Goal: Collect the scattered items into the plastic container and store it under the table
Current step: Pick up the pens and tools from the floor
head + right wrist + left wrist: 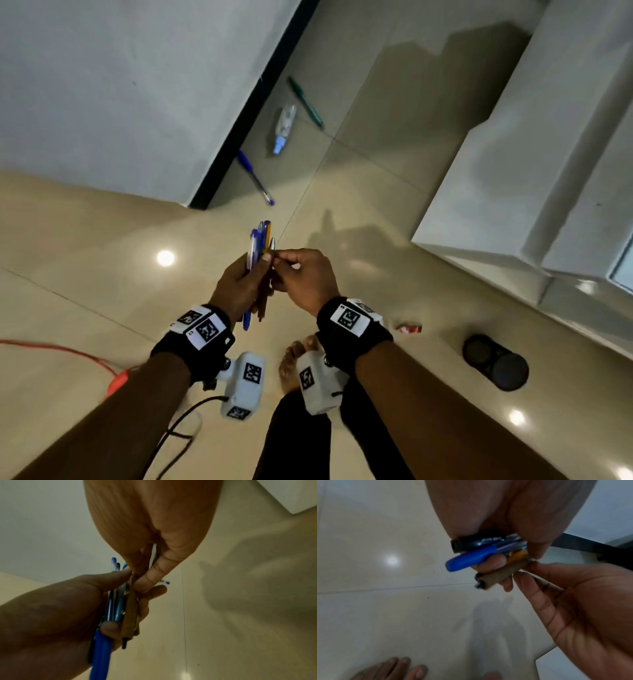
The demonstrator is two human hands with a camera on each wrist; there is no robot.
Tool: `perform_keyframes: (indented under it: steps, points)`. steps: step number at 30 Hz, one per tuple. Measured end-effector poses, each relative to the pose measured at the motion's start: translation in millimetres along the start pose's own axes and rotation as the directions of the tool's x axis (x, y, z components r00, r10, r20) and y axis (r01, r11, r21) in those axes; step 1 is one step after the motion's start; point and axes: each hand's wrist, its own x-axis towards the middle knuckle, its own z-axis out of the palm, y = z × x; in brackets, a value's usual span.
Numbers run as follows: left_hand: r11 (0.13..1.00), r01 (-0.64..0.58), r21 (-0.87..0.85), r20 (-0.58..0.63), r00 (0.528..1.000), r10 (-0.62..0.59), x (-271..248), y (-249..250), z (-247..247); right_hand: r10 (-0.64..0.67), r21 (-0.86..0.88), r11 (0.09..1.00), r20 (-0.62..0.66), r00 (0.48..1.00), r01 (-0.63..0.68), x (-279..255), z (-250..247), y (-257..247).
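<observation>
My left hand (245,284) grips a bundle of several pens (257,246), blue, orange and brown, held upright above the floor. My right hand (298,270) pinches the brown pen (502,574) at the bundle's side, its fingertips against my left thumb. The brown pen (130,616) lies against the blue ones (100,655) in the right wrist view. On the tiled floor ahead lie a blue pen (256,178), a clear bottle with a pale blue cap (284,128) and a green pen (306,102). No plastic container is in view.
A white wall with a black skirting (246,113) runs along the left. White furniture (534,154) stands on the right. A dark round object (495,361) and a small red wrapper (409,329) lie on the floor at the right, an orange cable (85,359) at the left. My bare foot (294,363) is below my hands.
</observation>
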Motion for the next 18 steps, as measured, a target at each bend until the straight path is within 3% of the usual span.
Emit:
perform_keyframes:
  steps: [2, 4, 8, 11, 13, 16, 18]
  points:
    - [0.997, -0.019, 0.078, 0.043, 0.999, 0.015, 3, 6, -4, 0.083, 0.037, 0.996, 0.068, 0.994, -0.086, 6, -5, -17]
    - [0.99, -0.021, 0.138, -0.001, 1.0, 0.022, 10, 13, -8, 0.176, 0.065, 0.981, 0.113, 0.978, -0.184, 17, -11, -27]
    - [0.99, 0.017, 0.137, -0.151, 0.988, 0.004, 27, 27, -15, 0.181, -0.183, 0.966, -0.041, 0.983, -0.185, 55, -25, -31]
    - [0.987, 0.008, 0.158, -0.198, 0.98, 0.024, 41, 38, -15, 0.234, -0.244, 0.94, -0.048, 0.971, -0.239, 77, -37, -39]
    - [0.975, -0.024, 0.222, -0.221, 0.972, 0.074, 57, 46, -12, 0.237, -0.337, 0.915, 0.003, 0.971, -0.222, 94, -44, -47]
    - [0.994, -0.079, 0.08, -0.265, 0.959, 0.097, 84, 51, -4, 0.165, -0.592, 0.802, 0.099, 0.981, -0.075, 124, -44, -50]
    - [0.998, -0.061, 0.024, -0.324, 0.944, 0.065, 106, 47, 1, 0.083, -0.66, 0.751, 0.13, 0.988, 0.024, 148, -38, -46]
